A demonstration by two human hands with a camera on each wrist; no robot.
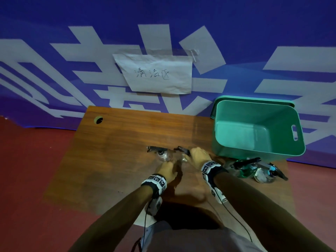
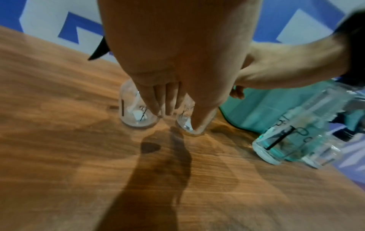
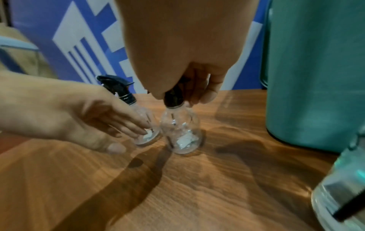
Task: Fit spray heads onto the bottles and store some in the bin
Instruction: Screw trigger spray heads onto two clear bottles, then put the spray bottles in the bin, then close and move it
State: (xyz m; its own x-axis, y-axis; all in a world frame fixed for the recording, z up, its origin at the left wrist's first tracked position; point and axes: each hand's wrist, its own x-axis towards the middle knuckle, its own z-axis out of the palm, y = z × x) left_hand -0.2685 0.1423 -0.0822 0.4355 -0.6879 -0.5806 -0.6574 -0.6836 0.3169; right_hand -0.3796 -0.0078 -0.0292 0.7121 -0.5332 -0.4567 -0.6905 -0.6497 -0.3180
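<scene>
Bottles of clear plastic stand on the wooden bench (image 1: 112,142): two small ones side by side in the middle, almost touching each other. The left small bottle (image 3: 147,132) already carries a black spray head (image 3: 116,87). The right small bottle (image 3: 182,134) stands upright, and the right hand (image 3: 187,65) comes down on it from above, with the fingers (image 3: 213,92) curled around its black spray head (image 3: 173,100) at the neck. The left hand (image 3: 79,118) reaches in from the left with its fingers stretched out and relaxed; the fingertips (image 3: 138,129) touch the lower part of the left small bottle, and the thumb stays free near the bench surface.

Near the right edge of the bench, two larger clear bottles (image 1: 254,171) with dark spray heads lie on their sides, close together. Just behind them, at the far right, stands the green bin (image 1: 258,153), open at the top; in the head view nothing shows inside it. On the blue wall behind the bench hangs a white paper sheet (image 1: 156,73) with handwritten characters.
</scene>
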